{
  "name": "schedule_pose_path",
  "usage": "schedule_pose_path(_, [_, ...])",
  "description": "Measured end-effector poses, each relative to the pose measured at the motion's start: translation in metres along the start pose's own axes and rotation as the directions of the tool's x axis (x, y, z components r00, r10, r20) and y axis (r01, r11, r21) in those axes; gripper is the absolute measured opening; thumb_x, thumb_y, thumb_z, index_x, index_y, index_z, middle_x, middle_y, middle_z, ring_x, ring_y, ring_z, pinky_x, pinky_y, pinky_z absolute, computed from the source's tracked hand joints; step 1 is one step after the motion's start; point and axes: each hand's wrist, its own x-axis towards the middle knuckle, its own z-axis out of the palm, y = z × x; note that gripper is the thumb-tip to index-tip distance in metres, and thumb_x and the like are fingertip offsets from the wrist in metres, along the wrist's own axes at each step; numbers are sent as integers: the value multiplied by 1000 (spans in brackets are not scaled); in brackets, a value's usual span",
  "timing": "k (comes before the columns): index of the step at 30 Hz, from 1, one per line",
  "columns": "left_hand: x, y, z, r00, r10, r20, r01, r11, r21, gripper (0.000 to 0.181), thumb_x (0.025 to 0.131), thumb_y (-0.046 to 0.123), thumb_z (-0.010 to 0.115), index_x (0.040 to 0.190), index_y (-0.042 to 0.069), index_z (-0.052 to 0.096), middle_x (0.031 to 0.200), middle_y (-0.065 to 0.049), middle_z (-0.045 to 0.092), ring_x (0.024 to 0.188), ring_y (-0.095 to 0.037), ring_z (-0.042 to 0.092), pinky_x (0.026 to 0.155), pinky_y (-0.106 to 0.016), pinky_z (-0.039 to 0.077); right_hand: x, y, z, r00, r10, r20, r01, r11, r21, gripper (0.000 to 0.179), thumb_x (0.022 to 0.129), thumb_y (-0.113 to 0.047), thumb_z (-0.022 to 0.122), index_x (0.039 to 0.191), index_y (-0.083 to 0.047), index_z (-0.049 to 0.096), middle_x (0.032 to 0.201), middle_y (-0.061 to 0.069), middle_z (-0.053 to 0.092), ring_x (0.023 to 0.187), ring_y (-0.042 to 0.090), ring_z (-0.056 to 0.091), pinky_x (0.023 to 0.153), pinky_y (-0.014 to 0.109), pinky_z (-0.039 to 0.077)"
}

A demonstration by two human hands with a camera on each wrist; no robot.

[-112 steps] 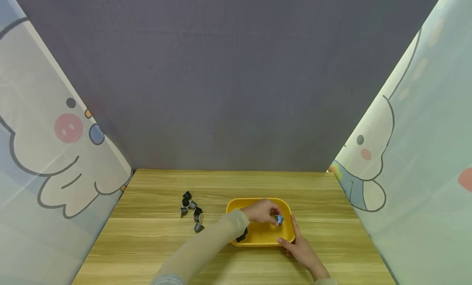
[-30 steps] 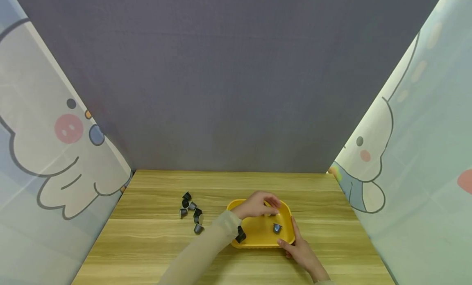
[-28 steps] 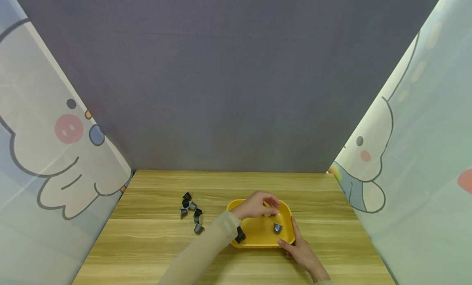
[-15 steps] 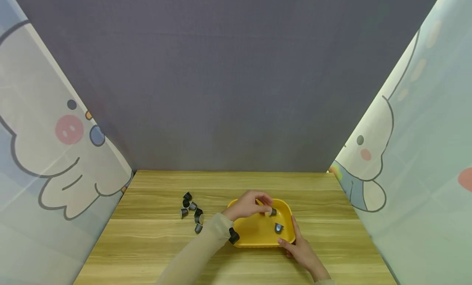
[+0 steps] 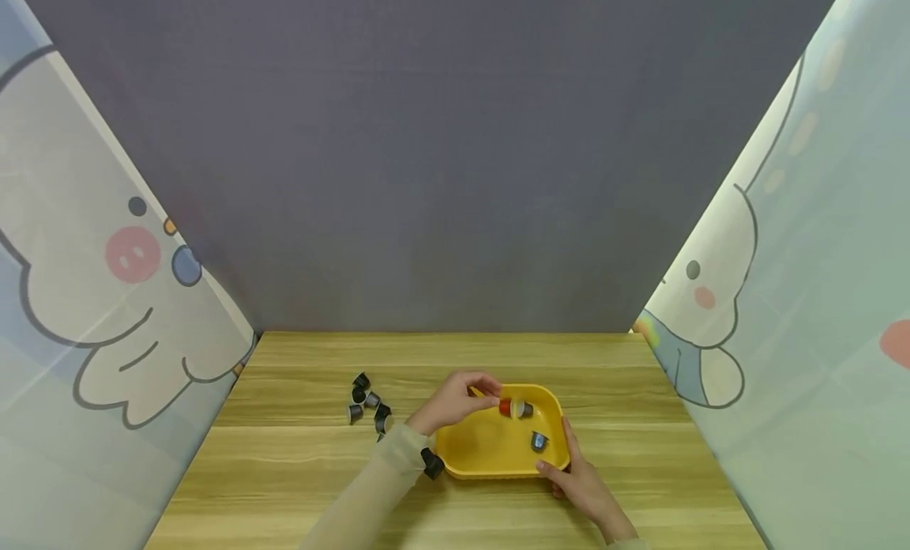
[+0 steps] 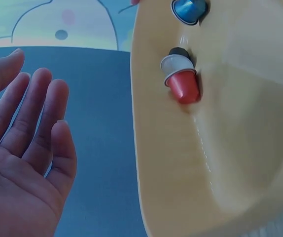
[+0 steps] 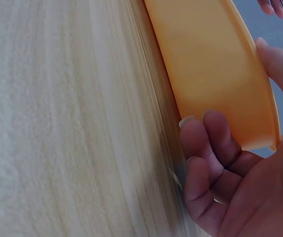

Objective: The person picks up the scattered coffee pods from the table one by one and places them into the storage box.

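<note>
A yellow tray [image 5: 490, 451] stands on the wooden table with three coffee capsules inside. The red capsule [image 5: 505, 408] and a dark capsule [image 5: 526, 410] lie lid to lid near the far side; the blue capsule [image 5: 539, 441] lies closer to the right end. Over the far left of the tray, my left hand [image 5: 458, 398] has loosely extended fingers and holds nothing; the left wrist view shows its bare palm. My right hand [image 5: 586, 487] grips the tray's near right corner, thumb on the rim and fingers [image 7: 195, 138] curled under the outer wall.
Several dark capsules [image 5: 373, 400] lie scattered on the table left of the tray, the nearest partly hidden by the left sleeve [image 5: 384, 475]. A small black object [image 5: 432, 464] sits at the left cuff. A grey panel [image 5: 441, 178] rises behind the table.
The blue capsule, earlier pinched by my left hand, now lies loose in the tray. My left hand has moved left, uncovering the dark and red capsules. My right hand stays put.
</note>
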Motion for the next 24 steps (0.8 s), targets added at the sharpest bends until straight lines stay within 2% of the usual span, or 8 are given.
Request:
schedule_pose_path(5, [-7,-4,-6,999,-17,-36,17,1000,6,16,96,24,70,110,19,72,101,9,69,92,-11,63,75,-30,52,-1,0,0,1000,3,-14,-3,1000,7,102,94,-38,70,161,-21,-5,69,8,55,61,19,54,58,29,49])
schedule_pose_path(10, [-14,-11,-12,997,-31,-69,31,999,6,14,96,20,69,110,21,72,101,9,69,92,-11,63,75,-30,52,-1,-1,0,1000,9,-13,-9,1000,6,103,93,-38,70,161,-21,-5,68,8,55,61,20,54,57,29,48])
schedule_pose_path(14, [-21,-18,-17,995,-28,-96,27,1000,-13,14,96,19,70,109,19,73,101,7,70,92,-13,64,75,-31,52,-2,-2,0,1000,5,-7,-5,1000,8,102,94,-37,70,161,-21,-5,69,8,55,61,20,53,57,29,48])
schedule_pose_path(17, [-26,-24,-22,993,-22,-117,19,1000,-24,17,96,21,70,110,13,73,101,5,70,93,-14,64,76,-31,52,-2,-2,0,1000,3,-7,-3,1000,11,102,94,-37,70,161,-21,-5,70,8,54,62,20,53,57,29,48])
schedule_pose_path(24, [-37,-32,-30,988,-53,-146,49,998,-33,23,96,23,69,113,7,71,104,4,70,96,-16,64,80,-32,51,-2,-3,0,1000,7,-15,-7,1000,10,103,93,-38,70,161,-22,-5,68,8,54,61,19,54,57,29,48])
